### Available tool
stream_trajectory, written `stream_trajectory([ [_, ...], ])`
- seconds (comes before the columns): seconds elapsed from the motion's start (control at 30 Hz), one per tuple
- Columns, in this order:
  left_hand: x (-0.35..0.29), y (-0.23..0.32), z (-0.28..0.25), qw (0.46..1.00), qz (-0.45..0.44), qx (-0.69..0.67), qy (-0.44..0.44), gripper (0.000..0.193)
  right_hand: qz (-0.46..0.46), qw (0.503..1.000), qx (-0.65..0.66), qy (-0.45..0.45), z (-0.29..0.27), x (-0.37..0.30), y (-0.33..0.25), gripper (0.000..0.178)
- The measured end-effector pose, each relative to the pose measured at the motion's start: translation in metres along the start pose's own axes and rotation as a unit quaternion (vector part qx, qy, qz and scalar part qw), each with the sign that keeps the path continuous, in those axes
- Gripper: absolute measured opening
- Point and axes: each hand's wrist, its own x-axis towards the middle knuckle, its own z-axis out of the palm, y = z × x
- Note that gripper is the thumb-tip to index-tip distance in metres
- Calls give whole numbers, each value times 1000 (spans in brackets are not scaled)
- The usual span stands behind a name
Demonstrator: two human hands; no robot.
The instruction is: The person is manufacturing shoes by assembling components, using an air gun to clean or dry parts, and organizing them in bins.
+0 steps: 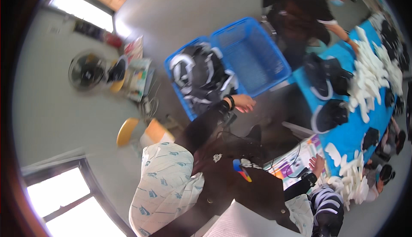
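My left hand (pixel 244 103), with a dark band at the wrist, hangs by the near right edge of a blue plastic basket (pixel 189 108). Nothing shows in its slightly blurred, loosely spread fingers. Black pieces with white trim (pixel 201 74) fill that basket. A second blue basket (pixel 268 54) beside it looks bare inside. At the near edge of the blue-topped table (pixel 302 80) is my right hand (pixel 316 164), empty, with its fingers apart. White curved pieces (pixel 352 177) lie in a heap close to it, and a black-and-white striped bundle (pixel 328 207) sits below.
Across the table a co-worker's hand (pixel 352 46) touches a large heap of white pieces (pixel 367 74). Black pieces with white edges (pixel 330 117) lie along the table's near side. A fan (pixel 87 70) stands left, near a wooden stool (pixel 127 132). Thin cables run by the printed board (pixel 296 160).
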Motion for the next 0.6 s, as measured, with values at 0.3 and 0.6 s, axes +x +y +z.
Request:
stream_trajectory([
  [0.3,-323,-209,-69,883,18,-443,158,50,-56,980,-96,-166,125,-171,1,43],
  [0.6,-416,-383,-112,838,42,-487,243,48,-401,871,-191,-212,188,-153,70,31],
])
